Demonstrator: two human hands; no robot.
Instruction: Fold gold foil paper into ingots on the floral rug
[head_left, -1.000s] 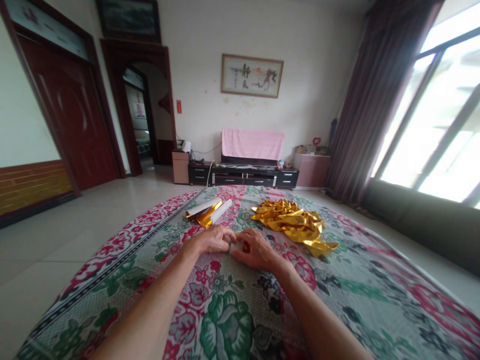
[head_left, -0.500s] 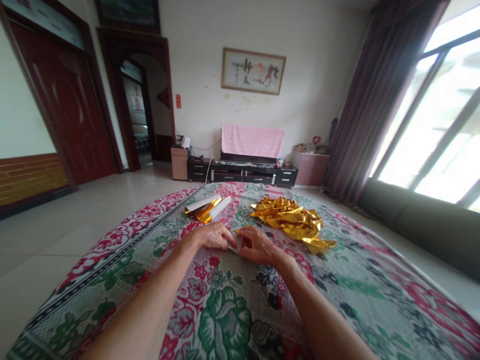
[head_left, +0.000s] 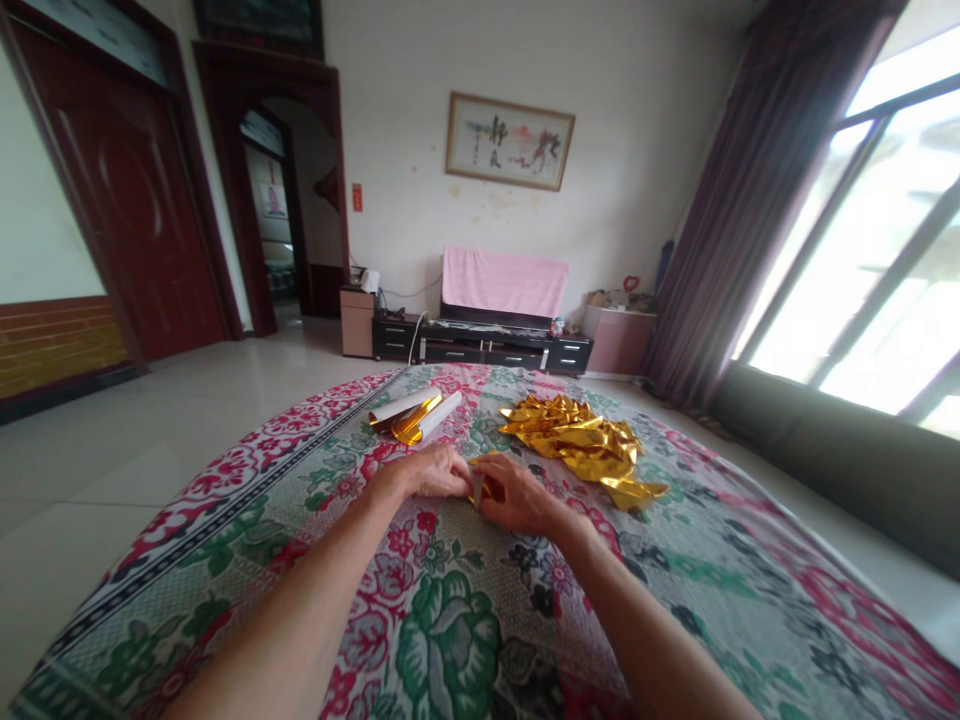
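Between my two hands, low over the flowered tablecloth (head_left: 442, 640), is a small sheet of gold foil paper (head_left: 478, 487) with a white back, partly folded. My left hand (head_left: 433, 470) grips its left edge with fingers pressed together. From the other side, my right hand (head_left: 516, 495) pinches it between thumb and fingers. Much of the paper is hidden by the fingers. Just beyond my left hand lie curled sheets of gold paper (head_left: 416, 428) with white backs. Past my right hand is a heap of folded gold foil pieces (head_left: 577, 440).
The cloth covers a large table with a rounded far edge. Beyond it stand a low black TV cabinet (head_left: 487, 352) and a pink cloth (head_left: 506, 280) draped over something. A dark red door (head_left: 127, 190) is at left; a purple curtain (head_left: 757, 200) hangs by the window.
The paper between my hands has been turned or folded, with more gold and less white showing. My left fingers have shifted slightly. The heap and the curled sheets stay put.
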